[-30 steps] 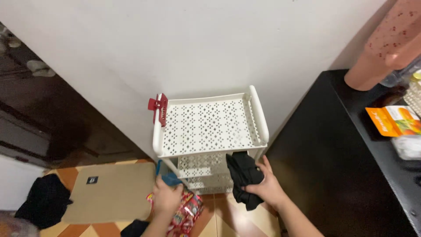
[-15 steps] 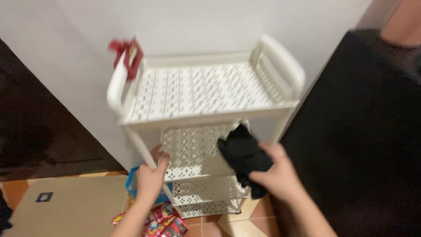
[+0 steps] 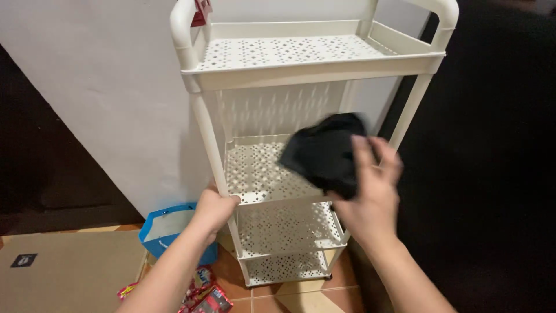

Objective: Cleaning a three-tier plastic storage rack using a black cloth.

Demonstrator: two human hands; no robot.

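Your left hand (image 3: 215, 207) grips the front post of the cream perforated plastic rack (image 3: 301, 58), fingers closed around it. Your right hand (image 3: 370, 191) clutches a crumpled black cloth (image 3: 324, 152) (soft, bunched) over the second shelf.

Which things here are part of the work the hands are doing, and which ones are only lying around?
In use:
- white shelf rack, gripped at its front post by the left hand
- black cloth, held by the right hand over the second shelf

Lying about:
- blue bag on the floor
- red snack packets
- flat cardboard
- red clip on the rack's top handle
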